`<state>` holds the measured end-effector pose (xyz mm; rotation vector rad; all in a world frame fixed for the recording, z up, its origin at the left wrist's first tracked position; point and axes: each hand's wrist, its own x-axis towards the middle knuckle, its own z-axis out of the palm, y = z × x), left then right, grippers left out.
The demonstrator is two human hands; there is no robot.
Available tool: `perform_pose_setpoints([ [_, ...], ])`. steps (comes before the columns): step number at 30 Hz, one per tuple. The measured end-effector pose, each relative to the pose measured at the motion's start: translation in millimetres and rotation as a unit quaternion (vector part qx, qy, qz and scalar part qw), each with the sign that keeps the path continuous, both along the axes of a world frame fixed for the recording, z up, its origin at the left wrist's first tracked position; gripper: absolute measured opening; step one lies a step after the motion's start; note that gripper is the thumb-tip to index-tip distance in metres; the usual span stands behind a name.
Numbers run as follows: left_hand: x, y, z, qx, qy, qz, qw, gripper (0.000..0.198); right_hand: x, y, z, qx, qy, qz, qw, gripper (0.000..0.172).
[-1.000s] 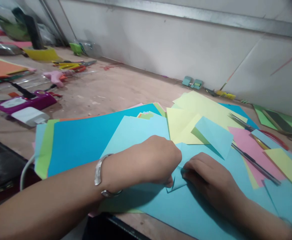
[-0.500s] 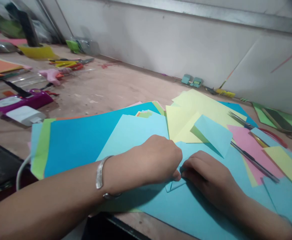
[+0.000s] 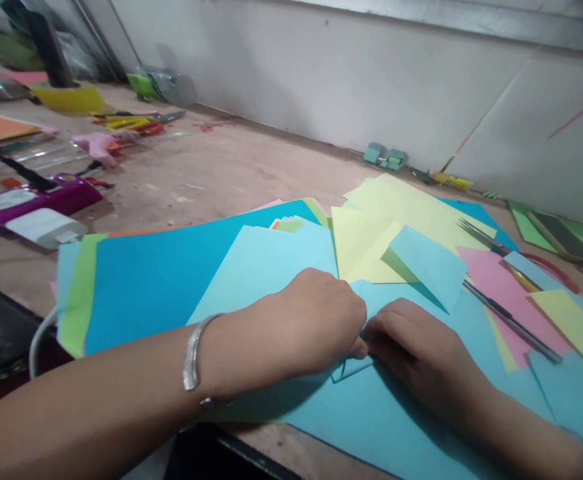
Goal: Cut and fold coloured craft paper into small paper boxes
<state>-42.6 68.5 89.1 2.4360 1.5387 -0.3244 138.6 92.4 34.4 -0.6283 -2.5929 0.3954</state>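
A small folded piece of light blue paper [image 3: 351, 368] lies on larger light blue sheets, mostly covered by my fingers. My left hand [image 3: 316, 320], with a silver bangle on its wrist, is closed over the folded paper, thumb pressed down on it. My right hand [image 3: 416, 340] meets it from the other side, fingers pinched on the same paper. Their fingertips nearly touch, and what lies between them is hidden. Just beyond my right hand, a creased light blue paper [image 3: 431, 263] stands partly raised.
To the right lie red-handled scissors [image 3: 486, 233], a slim dark metal tool [image 3: 514, 320] and pink paper [image 3: 501, 283]. Yellow sheets [image 3: 411, 203] are behind. Left are a darker blue sheet [image 3: 161, 287], a white plug adapter [image 3: 46, 228] and a purple power strip [image 3: 36, 197].
The view has shifted slightly. Both hands stay on the folded paper in nearly the same pose, with my fingertips a touch closer together.
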Motion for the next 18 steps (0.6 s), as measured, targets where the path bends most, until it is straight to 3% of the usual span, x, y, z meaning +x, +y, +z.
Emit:
perform_pose_setpoints([
  [18, -1.6, 3.0, 2.5, -0.020, 0.006, -0.008, 1.000, 0.045, 0.5, 1.6, 1.8, -0.022, -0.012, -0.003, 1.000, 0.014],
])
